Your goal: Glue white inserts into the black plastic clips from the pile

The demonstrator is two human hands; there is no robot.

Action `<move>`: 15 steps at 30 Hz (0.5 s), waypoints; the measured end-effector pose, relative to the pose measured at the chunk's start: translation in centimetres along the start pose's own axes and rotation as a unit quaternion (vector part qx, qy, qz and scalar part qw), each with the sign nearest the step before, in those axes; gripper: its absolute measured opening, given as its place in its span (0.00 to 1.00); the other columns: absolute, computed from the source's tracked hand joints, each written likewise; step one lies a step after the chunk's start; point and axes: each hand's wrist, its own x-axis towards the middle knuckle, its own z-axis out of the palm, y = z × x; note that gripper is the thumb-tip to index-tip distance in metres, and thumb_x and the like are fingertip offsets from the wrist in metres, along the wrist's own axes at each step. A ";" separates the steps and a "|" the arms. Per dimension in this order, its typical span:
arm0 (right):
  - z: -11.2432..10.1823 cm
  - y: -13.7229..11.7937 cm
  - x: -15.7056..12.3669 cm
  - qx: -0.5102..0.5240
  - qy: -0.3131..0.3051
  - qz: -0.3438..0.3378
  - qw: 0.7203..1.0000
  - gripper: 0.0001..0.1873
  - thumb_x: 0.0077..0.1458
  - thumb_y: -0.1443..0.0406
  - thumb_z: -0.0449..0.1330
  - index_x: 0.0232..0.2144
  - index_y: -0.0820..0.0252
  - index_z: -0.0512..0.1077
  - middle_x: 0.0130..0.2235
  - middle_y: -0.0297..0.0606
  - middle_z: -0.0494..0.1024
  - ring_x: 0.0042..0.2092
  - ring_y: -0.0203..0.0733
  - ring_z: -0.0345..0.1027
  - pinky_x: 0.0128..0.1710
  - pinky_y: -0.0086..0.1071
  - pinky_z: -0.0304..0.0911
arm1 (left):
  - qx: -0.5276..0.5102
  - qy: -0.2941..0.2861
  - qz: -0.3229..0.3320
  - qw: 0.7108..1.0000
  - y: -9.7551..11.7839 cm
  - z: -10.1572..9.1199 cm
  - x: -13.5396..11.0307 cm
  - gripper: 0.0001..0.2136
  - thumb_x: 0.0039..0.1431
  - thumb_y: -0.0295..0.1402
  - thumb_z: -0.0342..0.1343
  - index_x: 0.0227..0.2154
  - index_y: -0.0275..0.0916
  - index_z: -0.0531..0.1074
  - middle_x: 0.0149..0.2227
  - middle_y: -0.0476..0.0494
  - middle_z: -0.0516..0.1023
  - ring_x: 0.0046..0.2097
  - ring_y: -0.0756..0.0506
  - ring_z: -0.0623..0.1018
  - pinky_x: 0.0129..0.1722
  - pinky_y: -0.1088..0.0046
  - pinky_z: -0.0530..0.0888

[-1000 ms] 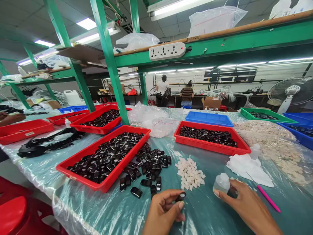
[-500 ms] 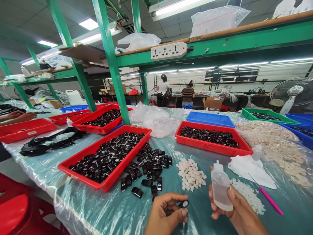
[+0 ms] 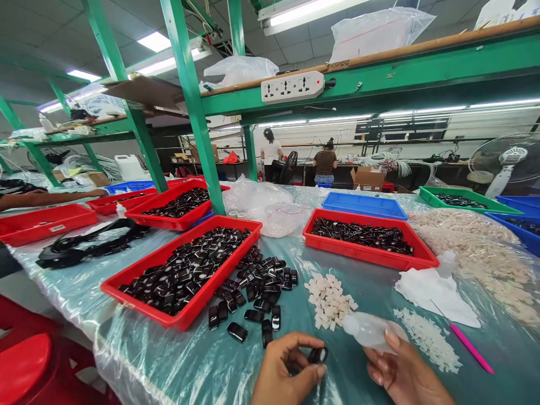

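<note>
Between the thumb and fingers of my left hand (image 3: 291, 368) is a small black plastic part (image 3: 317, 355) with a pale oval on its face. My right hand (image 3: 396, 357) grips a translucent squeeze bottle (image 3: 373, 331), tilted so its blurred tip points left toward the black part, apart from it. Just beyond the bottle lies a pile of small off-white pieces (image 3: 329, 301). Loose glossy black parts (image 3: 265, 281) are heaped ahead of my left hand, beside a red tray (image 3: 181, 323) full of the same. Smaller whitish bits (image 3: 430, 340) are spread right of my right hand.
A pink-handled needle tool (image 3: 471, 349) and a white cloth (image 3: 436, 292) lie at the right. Farther back are another red tray (image 3: 371, 256), a blue tray (image 3: 365, 207) and a large bag of pale pieces (image 3: 476, 247). A co-worker's arm (image 3: 50, 198) reaches in at far left.
My right hand has tipped the bottle from upright to nearly lying, its tip now leftward. My left hand has barely moved. At far left, the co-worker's arm has stretched rightward.
</note>
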 end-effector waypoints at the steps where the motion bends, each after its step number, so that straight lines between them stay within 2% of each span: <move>1: -0.1 0.2 0.1 -0.003 0.003 -0.007 1.000 0.12 0.42 0.55 0.66 0.28 0.53 0.73 0.20 0.29 0.65 0.20 0.35 0.53 0.17 0.29 0.58 | 0.005 0.003 0.001 1.000 0.0 0.0 0.0 0.09 0.38 0.26 0.64 0.28 0.37 0.79 0.16 0.53 0.68 0.21 0.51 0.68 0.24 0.78 0.63; 3: -0.1 0.4 0.2 -0.015 0.007 -0.014 1.000 0.14 0.40 0.54 0.66 0.29 0.55 0.74 0.19 0.28 0.65 0.19 0.32 0.50 0.17 0.28 0.57 | 0.013 0.008 0.002 1.000 0.1 0.0 0.0 0.09 0.38 0.26 0.64 0.28 0.37 0.79 0.16 0.54 0.67 0.21 0.51 0.67 0.24 0.78 0.63; 8: 0.3 0.8 0.1 -0.080 0.010 -0.035 0.996 0.21 0.37 0.51 0.66 0.29 0.61 0.75 0.15 0.24 0.57 0.18 0.29 0.44 0.17 0.25 0.54 | 0.050 0.025 0.011 0.998 0.4 0.1 -0.1 0.09 0.38 0.26 0.63 0.27 0.38 0.79 0.16 0.53 0.67 0.22 0.51 0.66 0.25 0.78 0.64; 15: 0.2 0.9 0.1 -0.165 -0.012 -0.076 0.983 0.22 0.37 0.50 0.66 0.28 0.60 0.73 0.17 0.27 0.64 0.19 0.31 0.51 0.19 0.26 0.52 | 0.071 0.029 0.024 0.997 0.9 0.3 -0.3 0.09 0.38 0.26 0.62 0.27 0.38 0.80 0.16 0.51 0.69 0.22 0.50 0.67 0.26 0.77 0.65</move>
